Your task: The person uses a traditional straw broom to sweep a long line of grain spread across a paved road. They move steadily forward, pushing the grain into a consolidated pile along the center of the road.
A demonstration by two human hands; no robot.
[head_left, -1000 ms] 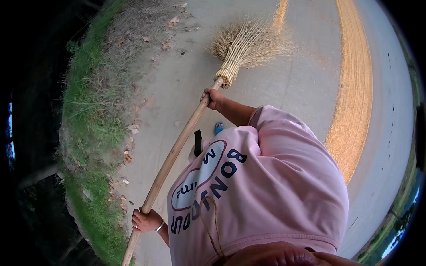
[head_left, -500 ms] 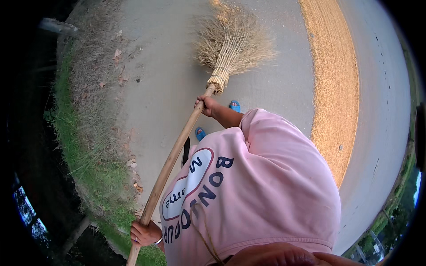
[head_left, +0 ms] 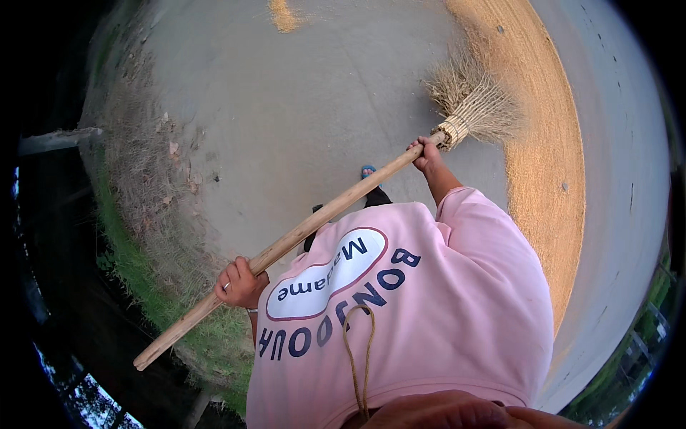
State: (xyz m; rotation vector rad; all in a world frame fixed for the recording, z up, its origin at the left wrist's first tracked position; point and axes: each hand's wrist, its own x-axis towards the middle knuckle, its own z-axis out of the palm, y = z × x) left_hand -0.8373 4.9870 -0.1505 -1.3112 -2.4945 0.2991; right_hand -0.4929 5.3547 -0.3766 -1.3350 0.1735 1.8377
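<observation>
1. My left hand has its fingers wrapped tight round the broom stick.
2. My right hand grips it near the straw, at two o'clock.
3. The straw touches the yellow grain.

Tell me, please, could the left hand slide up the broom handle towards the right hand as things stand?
Probably yes: the left hand grips the wooden handle low down, and the bare stretch up to the right hand looks unobstructed.

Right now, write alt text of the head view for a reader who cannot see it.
A person in a pink shirt grips a long wooden-handled straw broom with both hands, left hand near the handle's end, right hand by the bristles, which touch a band of golden grain on pale pavement.
</observation>
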